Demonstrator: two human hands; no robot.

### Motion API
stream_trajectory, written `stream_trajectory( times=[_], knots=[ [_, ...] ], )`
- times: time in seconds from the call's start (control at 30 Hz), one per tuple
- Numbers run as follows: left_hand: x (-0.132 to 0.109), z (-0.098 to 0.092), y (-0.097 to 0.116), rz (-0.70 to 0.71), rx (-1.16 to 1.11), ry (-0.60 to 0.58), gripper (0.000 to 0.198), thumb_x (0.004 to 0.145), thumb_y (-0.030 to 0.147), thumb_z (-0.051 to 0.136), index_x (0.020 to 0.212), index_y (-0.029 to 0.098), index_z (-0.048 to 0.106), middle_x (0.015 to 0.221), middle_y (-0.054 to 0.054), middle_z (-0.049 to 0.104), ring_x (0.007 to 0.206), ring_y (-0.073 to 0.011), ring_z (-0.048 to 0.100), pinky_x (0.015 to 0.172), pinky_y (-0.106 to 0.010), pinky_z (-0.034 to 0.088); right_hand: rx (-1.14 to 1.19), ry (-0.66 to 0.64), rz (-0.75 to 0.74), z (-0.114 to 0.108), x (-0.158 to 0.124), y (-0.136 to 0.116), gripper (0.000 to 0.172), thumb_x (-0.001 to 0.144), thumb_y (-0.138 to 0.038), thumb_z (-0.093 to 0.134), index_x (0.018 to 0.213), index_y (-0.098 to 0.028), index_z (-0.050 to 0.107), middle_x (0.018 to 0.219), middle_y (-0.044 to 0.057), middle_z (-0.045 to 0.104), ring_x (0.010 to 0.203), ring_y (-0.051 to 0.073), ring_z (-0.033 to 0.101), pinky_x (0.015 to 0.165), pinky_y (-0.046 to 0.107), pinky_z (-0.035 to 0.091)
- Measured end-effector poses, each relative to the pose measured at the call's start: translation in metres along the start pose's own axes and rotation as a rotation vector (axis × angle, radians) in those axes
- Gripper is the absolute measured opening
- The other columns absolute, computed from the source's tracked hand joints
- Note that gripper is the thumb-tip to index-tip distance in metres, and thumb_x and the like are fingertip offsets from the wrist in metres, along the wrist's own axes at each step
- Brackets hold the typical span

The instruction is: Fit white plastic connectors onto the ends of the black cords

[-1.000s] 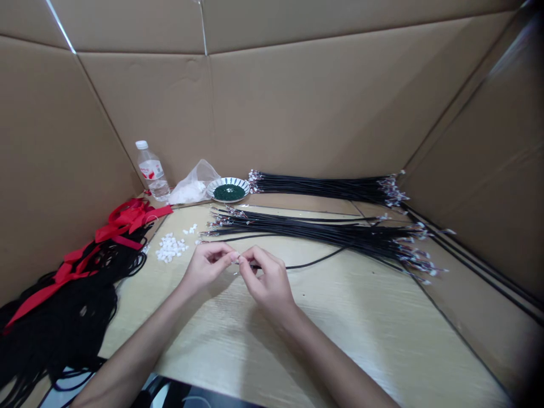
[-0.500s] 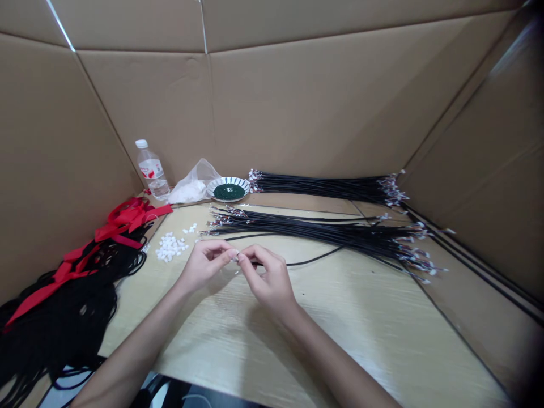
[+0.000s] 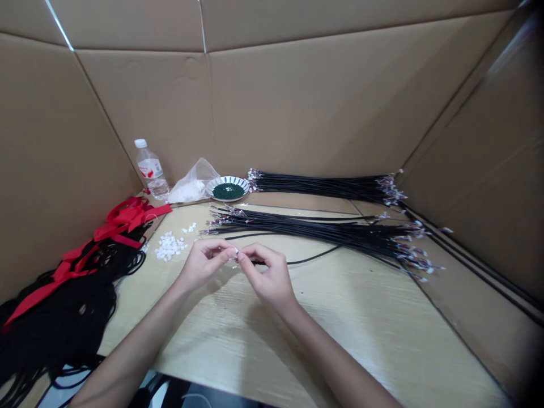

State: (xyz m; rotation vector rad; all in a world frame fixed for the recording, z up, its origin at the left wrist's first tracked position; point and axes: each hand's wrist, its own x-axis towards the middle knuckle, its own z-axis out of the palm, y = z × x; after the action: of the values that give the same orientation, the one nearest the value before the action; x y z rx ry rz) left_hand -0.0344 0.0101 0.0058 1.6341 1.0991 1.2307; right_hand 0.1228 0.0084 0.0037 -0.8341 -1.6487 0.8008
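Observation:
My left hand (image 3: 204, 264) and my right hand (image 3: 267, 276) meet fingertip to fingertip over the wooden table (image 3: 365, 317). The left pinches a small white piece, too small to name surely. The right pinches the end of one black cable (image 3: 312, 259) that trails off to the right. A little pile of small white connectors (image 3: 169, 247) lies just left of my left hand. Behind my hands stretches a spread of black cables with wired ends (image 3: 331, 232).
A second cable bundle (image 3: 323, 185) lies along the cardboard back wall. A dish of dark green bits (image 3: 228, 189), a plastic bag (image 3: 192, 184) and a water bottle (image 3: 148, 169) stand at the back left. Black cords tied with red ribbon (image 3: 85, 260) fill the left edge.
Both hands have crept slightly upward and away, still pinched together at the cable end. Nothing else has moved.

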Motion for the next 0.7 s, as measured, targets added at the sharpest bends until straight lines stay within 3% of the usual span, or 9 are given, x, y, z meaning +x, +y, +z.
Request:
stream_trajectory(
  times=[0.17, 0.4, 0.7],
  knots=[
    [0.0008, -0.0003, 0.0022, -0.021, -0.025, -0.007, 0.027, 0.076, 0.040, 0.066, 0.073, 0.013, 0.069, 0.061, -0.002, 0.062, 0.050, -0.0087, 0.048, 0.047, -0.020, 0.035, -0.030, -0.002, -0.023, -0.0007, -0.0012, -0.0006, 0.017, 0.082, -0.021, 0.055, 0.068, -0.015, 0.062, 0.064, 0.004, 0.064, 0.059, 0.013, 0.058, 0.057, 0.022, 0.046],
    [0.0020, -0.0015, 0.0026, -0.127, -0.125, -0.048, 0.035, 0.074, 0.046, 0.066, 0.065, 0.013, 0.059, 0.044, 0.007, 0.037, 0.040, -0.0047, 0.029, 0.040, -0.019, 0.020, -0.091, -0.020, -0.030, 0.0010, -0.0024, 0.0013, 0.017, 0.082, -0.020, 0.053, 0.067, -0.015, 0.061, 0.062, 0.002, 0.060, 0.053, 0.011, 0.053, 0.049, 0.020, 0.041],
    [0.0021, -0.0032, 0.0012, -0.152, -0.116, -0.093, 0.036, 0.075, 0.047, 0.065, 0.069, 0.012, 0.058, 0.045, 0.007, 0.038, 0.039, -0.0042, 0.029, 0.039, -0.018, 0.020, -0.098, -0.026, -0.022, 0.0011, -0.0024, 0.0033, 0.016, 0.081, -0.019, 0.053, 0.068, -0.017, 0.063, 0.064, 0.002, 0.062, 0.056, 0.012, 0.055, 0.050, 0.020, 0.042]
  ],
)
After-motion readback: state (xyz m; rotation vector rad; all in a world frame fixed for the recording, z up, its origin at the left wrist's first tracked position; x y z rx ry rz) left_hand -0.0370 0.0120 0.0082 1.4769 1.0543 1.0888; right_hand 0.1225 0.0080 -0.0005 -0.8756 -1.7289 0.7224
